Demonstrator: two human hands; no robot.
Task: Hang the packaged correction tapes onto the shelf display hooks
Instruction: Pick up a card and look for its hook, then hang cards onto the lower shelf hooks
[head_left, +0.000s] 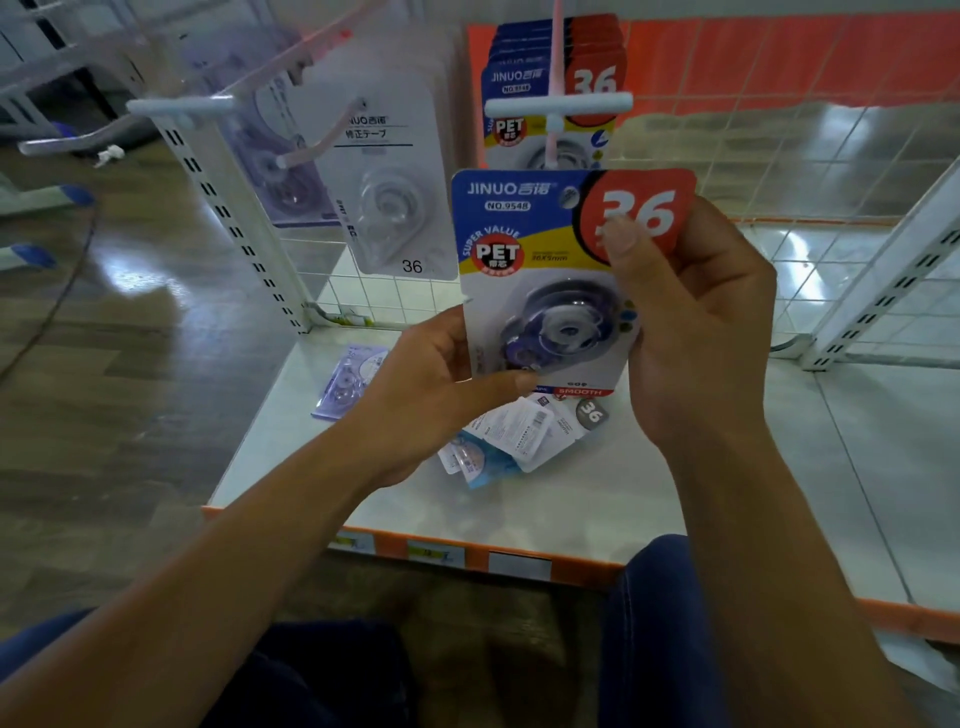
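The held package (561, 280) reads "JINUO", "NO.9548", "SUPER VALUE", "PET", "36".

The blue-and-red printed card package (524, 218) is glossy, its clear plastic blister (561, 327) shiny. Below it, the white metal shelf (597, 499) looks smooth and satin; the wood-look floor (104, 364) gleams.

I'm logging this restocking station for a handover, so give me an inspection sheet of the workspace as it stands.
Surface: white shelf base, orange front edge.
Job's things: held pack below the hook tip, not yet hung; matching packs on that hook; loose pile and one purple pack on the base.
Clutter: white scrap on floor, far left.
Grippers: left hand grips the pack's lower left edge; right hand pinches its upper right corner.
Cables: dark cord across floor, left.
Surroundings: wire grid back, wood-look floor.
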